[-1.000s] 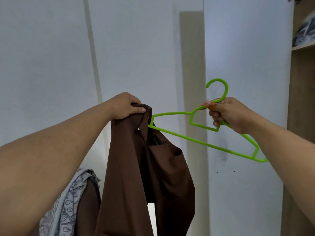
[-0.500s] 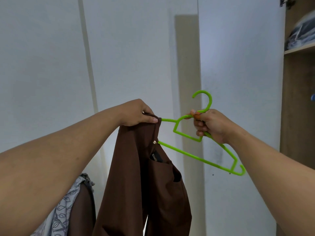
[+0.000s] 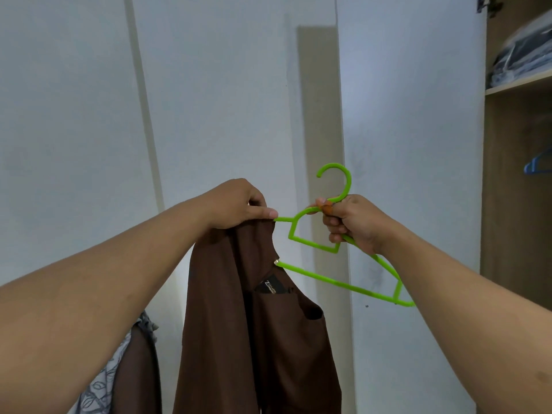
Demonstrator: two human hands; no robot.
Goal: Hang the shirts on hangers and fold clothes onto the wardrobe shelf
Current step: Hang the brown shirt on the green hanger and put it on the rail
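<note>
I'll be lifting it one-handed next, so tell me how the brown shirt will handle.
The brown shirt is probably floppy: it hangs in loose folds below the left hand. It seems light, since fingers pinching one shoulder carry it. It may slide off the green hanger, whose bare far arm slopes down past the right hand.

Both forearms reach forward and up, converging. The left hand (image 3: 239,204) is curled, thumb pressed to its forefinger in a pinch; the right hand (image 3: 354,222) is closed in a fist, knuckles facing left.
</note>
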